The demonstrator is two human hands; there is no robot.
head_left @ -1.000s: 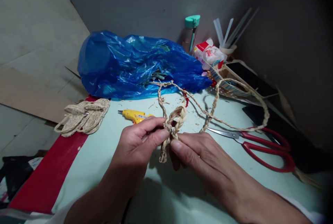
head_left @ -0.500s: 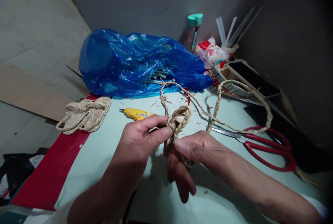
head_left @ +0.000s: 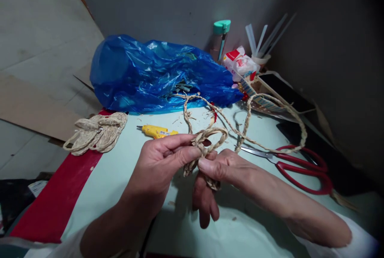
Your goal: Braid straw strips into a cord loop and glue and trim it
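At lower centre of the frame, over the pale green table (head_left: 111,182), we have the braided cord (head_left: 198,141) between both hands. Our left hand (head_left: 162,162) clamps it between thumb and forefinger; our right hand (head_left: 228,170) pinches it just beside, thumb on top, its lower fingers hanging loose below. The cord bends into a loop above our fingertips, so we judge the step in hand to be shaping it where the strands meet. The next move seems to call for a firm left pinch while the right adjusts the strand. Scissors (head_left: 272,156) lie at right, a yellow glue gun (head_left: 155,131) left of centre, a long braid (head_left: 247,122) beyond our right hand, and a blue plastic bag (head_left: 156,72) behind.
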